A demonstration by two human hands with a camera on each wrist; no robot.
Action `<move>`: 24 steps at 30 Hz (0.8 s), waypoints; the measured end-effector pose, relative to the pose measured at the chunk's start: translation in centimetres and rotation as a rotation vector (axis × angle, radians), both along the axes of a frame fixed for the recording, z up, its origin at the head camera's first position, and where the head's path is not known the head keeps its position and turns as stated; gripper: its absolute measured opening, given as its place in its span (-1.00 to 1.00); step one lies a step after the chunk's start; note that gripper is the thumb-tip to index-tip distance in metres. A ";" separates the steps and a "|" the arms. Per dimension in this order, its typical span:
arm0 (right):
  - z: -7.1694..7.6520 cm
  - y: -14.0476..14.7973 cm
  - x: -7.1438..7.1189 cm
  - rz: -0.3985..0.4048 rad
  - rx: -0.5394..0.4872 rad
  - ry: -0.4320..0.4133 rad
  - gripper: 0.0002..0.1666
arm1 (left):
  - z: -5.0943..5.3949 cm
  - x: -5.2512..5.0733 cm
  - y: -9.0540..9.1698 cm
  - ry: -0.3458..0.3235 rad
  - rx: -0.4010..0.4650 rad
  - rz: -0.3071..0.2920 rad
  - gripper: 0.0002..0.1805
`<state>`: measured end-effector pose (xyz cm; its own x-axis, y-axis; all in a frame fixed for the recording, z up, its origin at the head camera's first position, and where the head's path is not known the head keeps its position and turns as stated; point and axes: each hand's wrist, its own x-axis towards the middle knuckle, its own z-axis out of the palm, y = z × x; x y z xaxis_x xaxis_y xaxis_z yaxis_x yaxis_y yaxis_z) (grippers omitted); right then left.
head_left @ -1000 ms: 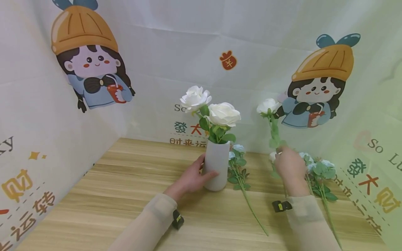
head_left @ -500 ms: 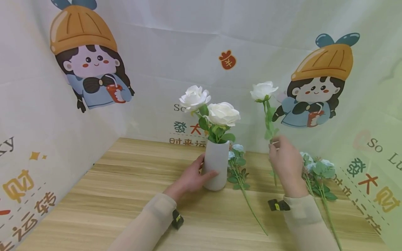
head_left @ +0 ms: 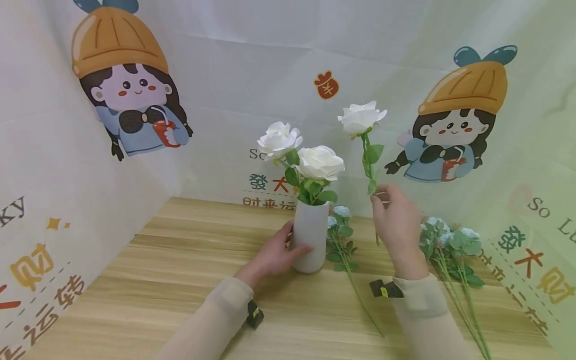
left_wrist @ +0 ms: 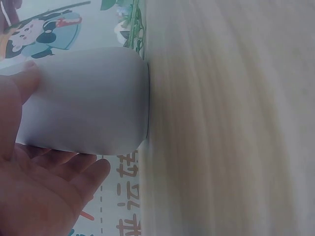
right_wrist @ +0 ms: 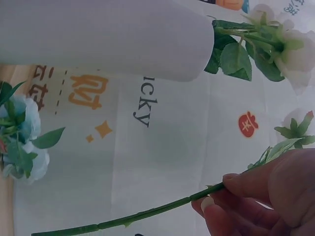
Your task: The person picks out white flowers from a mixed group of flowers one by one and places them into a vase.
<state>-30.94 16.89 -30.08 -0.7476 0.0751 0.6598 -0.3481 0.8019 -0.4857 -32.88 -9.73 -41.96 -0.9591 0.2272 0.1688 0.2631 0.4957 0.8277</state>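
Observation:
A white vase (head_left: 309, 237) stands upright on the wooden table, with two white roses (head_left: 320, 164) in its mouth. My left hand (head_left: 274, 252) grips its lower part from the left; in the left wrist view the thumb (left_wrist: 28, 81) lies on the near side and the fingers reach round the other. My right hand (head_left: 398, 222) pinches the green stem (right_wrist: 147, 212) of a third white rose (head_left: 362, 119) between thumb and fingertips. That rose is held up, bloom on top, to the right of the vase and apart from it. Its bare lower stem hangs below the hand.
One stem of pale blue flowers (head_left: 343, 232) lies on the table (head_left: 189, 280) just right of the vase. More pale blue flowers (head_left: 465, 242) on long stems lie at the far right, partly behind the right arm. A printed cloth (head_left: 234, 85) encloses the back and sides.
My right hand has lifted the white rose and carried it leftward, closer to the vase. The left hand and the vase have stayed in place.

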 end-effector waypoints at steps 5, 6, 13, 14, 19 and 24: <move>0.5 -0.7 0.3 0.025 -0.047 -0.008 -0.72 | 0.0 0.0 0.0 -0.006 -0.006 0.000 0.03; 0.7 -0.9 0.3 0.032 -0.058 -0.006 -0.71 | 0.0 0.0 0.0 -0.005 -0.006 0.000 0.03; 1.2 -2.1 0.3 0.074 -0.114 0.103 -0.74 | 0.0 0.1 -0.2 0.001 0.004 -0.004 0.02; 1.2 -2.3 0.4 0.084 -0.127 0.124 -0.76 | -0.1 0.1 -0.2 0.000 0.005 -0.005 0.02; 1.9 -3.0 1.0 0.126 -0.233 0.205 -0.78 | -0.1 0.1 -0.1 -0.008 0.006 -0.003 0.04; 2.3 -3.7 1.5 0.221 -0.387 0.297 -0.75 | -0.1 0.1 0.0 -0.009 0.010 0.001 0.03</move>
<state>-29.47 13.23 -27.83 -0.5583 0.2168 0.8008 -0.6559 0.4757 -0.5861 -32.83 -9.76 -42.03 -0.9608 0.2247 0.1624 0.2552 0.4878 0.8348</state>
